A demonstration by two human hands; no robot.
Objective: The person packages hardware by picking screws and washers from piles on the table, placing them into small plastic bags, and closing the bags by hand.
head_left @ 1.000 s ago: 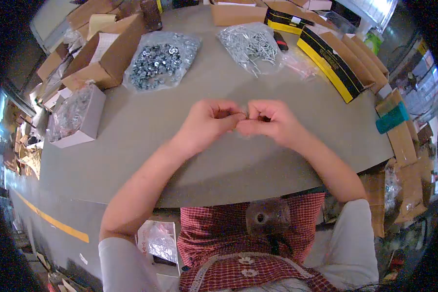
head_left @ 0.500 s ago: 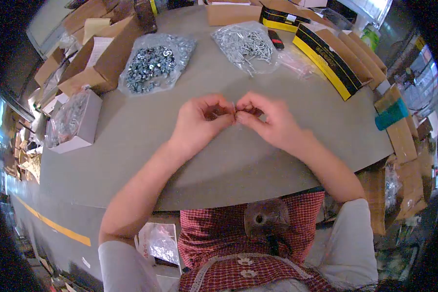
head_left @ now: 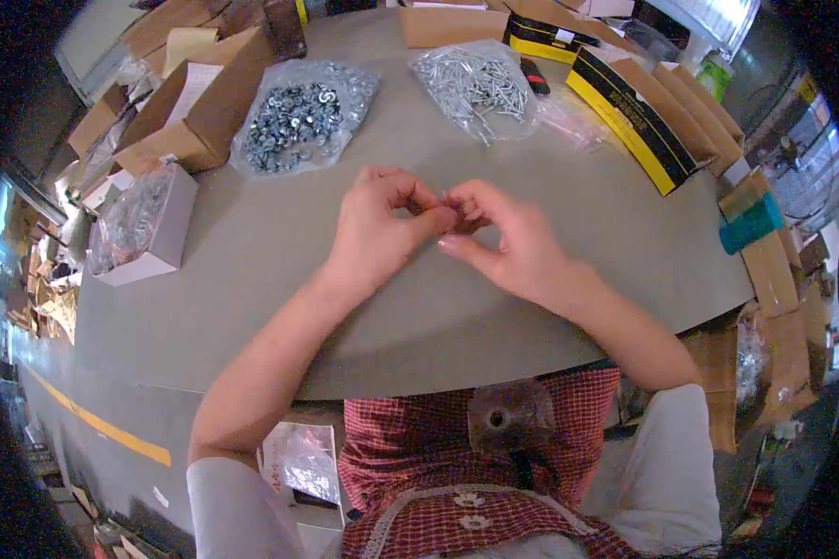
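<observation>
Over the middle of the table (head_left: 252, 326), my left hand (head_left: 373, 228) is closed in a pinch, thumb against fingers. Whatever sits between those fingertips is too small and covered to name. My right hand (head_left: 522, 233) meets it fingertip to fingertip, its fingers curled and its thumb held apart below them. Beyond my hands lie a clear bag of silver screws or nails (head_left: 480, 88) and, further left, a clear bag of small round metal pieces (head_left: 298, 121), perhaps washers or nuts.
At the left stand a white box (head_left: 158, 233) with bagged parts and an open cardboard box (head_left: 196, 112). Black-and-yellow boxes (head_left: 634, 121) line the back right, near a red-and-black object (head_left: 534, 76). A teal roll (head_left: 751, 224) sits by the right edge.
My right thumb has come away from its fingers and dropped lower. My left thumb has shifted slightly right, and the fingertips of both hands still meet.
</observation>
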